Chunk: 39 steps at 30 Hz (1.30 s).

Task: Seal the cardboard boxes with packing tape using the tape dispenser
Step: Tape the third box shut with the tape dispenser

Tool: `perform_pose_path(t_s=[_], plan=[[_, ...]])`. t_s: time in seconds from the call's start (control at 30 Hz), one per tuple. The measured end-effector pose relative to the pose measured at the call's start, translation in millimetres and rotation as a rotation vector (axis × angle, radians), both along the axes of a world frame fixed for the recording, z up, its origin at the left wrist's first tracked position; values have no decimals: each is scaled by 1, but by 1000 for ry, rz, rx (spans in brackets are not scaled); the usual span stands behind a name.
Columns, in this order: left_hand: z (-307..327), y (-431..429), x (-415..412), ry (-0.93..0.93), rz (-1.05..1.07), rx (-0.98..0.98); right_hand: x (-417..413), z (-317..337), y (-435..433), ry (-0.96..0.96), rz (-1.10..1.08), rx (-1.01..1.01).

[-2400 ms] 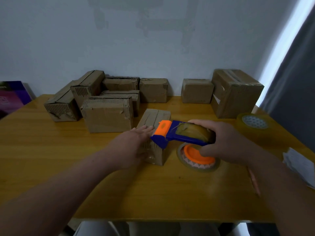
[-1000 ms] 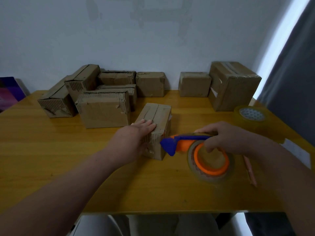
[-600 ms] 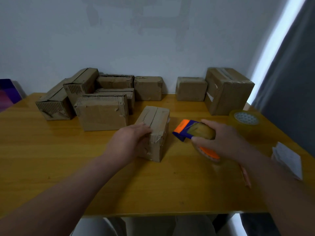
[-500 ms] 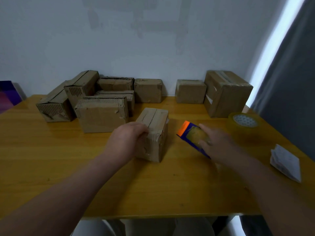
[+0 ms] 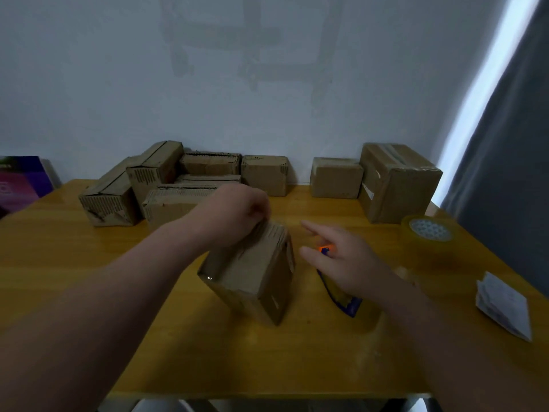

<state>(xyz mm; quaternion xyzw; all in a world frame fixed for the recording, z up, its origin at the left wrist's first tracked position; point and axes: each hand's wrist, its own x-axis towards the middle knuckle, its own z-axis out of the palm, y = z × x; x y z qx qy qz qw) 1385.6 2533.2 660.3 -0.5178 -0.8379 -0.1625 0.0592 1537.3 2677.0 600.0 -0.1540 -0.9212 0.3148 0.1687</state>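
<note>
Apparently midway through the job. Tilted up on the counter (image 5: 59, 233), near its centre: the small box (image 5: 252, 275), held at its far top edge by the left hand (image 5: 237, 209), grip closed, fingers curled over the cardboard. A shiny patch on the near corner, perhaps tape; too dim to call the seam sealed. Just right of the box, lying flat: the tape dispenser (image 5: 341, 295), blue with an orange tip, partly hidden beneath the right hand (image 5: 347, 263), grip slack, fingers spread, nothing held.

Left to do, at a guess: taking the dispenser up again, finishing this box, then working through the cluster of boxes (image 5: 110, 200) at the back left, ragged-edged and seemingly untaped. A strip visible along the top of the large box (image 5: 398, 185) at the back right.

Plenty of bare counter left of and in front of the small box for turning it, near edge well apart. Tighter to the right: dispenser just beside, then the spare tape roll (image 5: 427, 236) and folded paper (image 5: 502, 307) near the right edge.
</note>
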Motion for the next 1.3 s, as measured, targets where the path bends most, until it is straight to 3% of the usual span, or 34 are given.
perform_pose_path(t_s=[0.1, 0.23, 0.43, 0.57, 0.9, 1.07, 1.3], plan=[[-8, 4, 11, 72, -11, 21, -6, -3, -12, 32, 74, -263], [-24, -2, 19, 237, 23, 218, -6, -14, -15, 102, 34, -369], [-42, -19, 15, 77, -256, 193, -4, -25, -16, 113, 32, -436], [-49, -27, 10, -31, -301, 187, -1, -24, -15, 166, 30, -494], [-61, -28, 15, -78, -328, 271, -13, -21, -18, 230, -92, -580], [-62, -28, 16, -69, -331, 284, -29, -23, -25, 192, -243, -484], [-63, -26, 15, -53, -335, 301, -34, -16, -27, 180, -293, -140]])
